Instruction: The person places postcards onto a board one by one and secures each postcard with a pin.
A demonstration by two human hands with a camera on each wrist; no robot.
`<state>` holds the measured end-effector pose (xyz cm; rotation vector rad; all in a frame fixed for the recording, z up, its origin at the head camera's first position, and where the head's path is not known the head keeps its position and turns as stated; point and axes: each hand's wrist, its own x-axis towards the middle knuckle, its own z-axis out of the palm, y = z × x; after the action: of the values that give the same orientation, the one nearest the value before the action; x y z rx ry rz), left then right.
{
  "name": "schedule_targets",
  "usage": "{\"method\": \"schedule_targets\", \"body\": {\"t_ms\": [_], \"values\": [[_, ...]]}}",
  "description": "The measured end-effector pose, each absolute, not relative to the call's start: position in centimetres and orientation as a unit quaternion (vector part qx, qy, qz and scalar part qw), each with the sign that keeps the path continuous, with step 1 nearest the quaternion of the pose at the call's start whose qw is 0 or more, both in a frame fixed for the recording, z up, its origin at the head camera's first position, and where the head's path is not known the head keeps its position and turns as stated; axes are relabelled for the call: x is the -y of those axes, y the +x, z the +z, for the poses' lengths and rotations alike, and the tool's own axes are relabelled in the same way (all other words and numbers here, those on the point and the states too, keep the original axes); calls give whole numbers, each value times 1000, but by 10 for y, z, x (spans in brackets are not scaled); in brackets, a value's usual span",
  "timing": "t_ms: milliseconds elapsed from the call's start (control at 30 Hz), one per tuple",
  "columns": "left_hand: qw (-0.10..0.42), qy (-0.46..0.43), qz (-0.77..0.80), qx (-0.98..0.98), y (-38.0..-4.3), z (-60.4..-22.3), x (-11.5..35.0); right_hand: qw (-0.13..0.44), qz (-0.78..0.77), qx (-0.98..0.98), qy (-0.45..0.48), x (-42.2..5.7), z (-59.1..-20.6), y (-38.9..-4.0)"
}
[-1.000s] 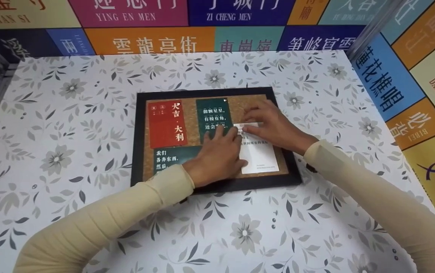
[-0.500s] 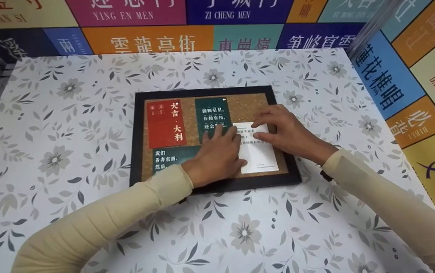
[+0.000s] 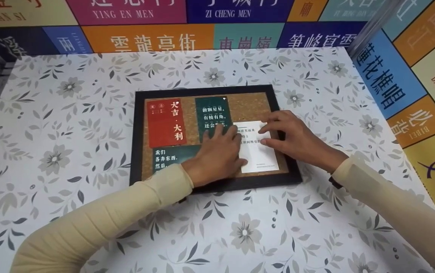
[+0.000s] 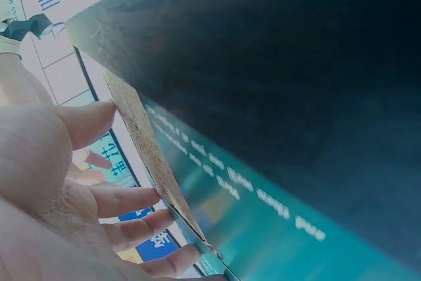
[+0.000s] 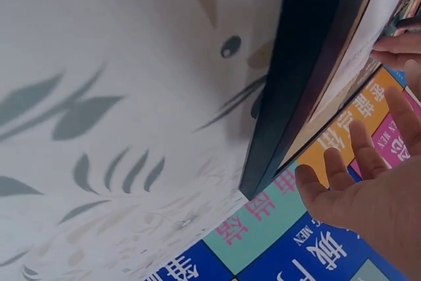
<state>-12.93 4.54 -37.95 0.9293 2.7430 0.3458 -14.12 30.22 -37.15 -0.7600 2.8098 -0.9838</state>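
Observation:
A cork board [image 3: 249,106] in a black frame [image 3: 202,91] lies flat on the table. My left hand [image 3: 217,159] rests palm down across it, fingertips on a dark green card [image 3: 213,108] and thumb at the left edge of a white card [image 3: 257,161]. In the left wrist view, its fingers [image 4: 125,199] are spread and fairly straight. My right hand [image 3: 297,140] hovers at or lightly touches the white card's right side; contact is unclear. The right wrist view shows that hand [image 5: 371,195] with parted fingers, nothing between them. Part of the green card is hidden.
A red card [image 3: 164,131] lies at the board's upper left, above a second green card [image 3: 171,157] partly under my left hand. A floral cloth [image 3: 88,125] covers the table. Colourful lettered panels [image 3: 145,40] stand behind it and on the right [image 3: 384,76].
My right hand has moved right and slightly downward along the white card, uncovering more of its text. The left hand and the cards have stayed in place.

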Motion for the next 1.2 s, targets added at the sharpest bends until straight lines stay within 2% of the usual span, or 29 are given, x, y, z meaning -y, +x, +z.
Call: {"method": "schedule_targets", "body": {"t_ms": [533,1200], "values": [[107,312,131,-935,-128,-380,-45,5,-328,-899,-291,-318,-379,-101],[108,312,135,-934,-128,-381,-45,16,-306,-894,-327,-318,-376,-68]]}}
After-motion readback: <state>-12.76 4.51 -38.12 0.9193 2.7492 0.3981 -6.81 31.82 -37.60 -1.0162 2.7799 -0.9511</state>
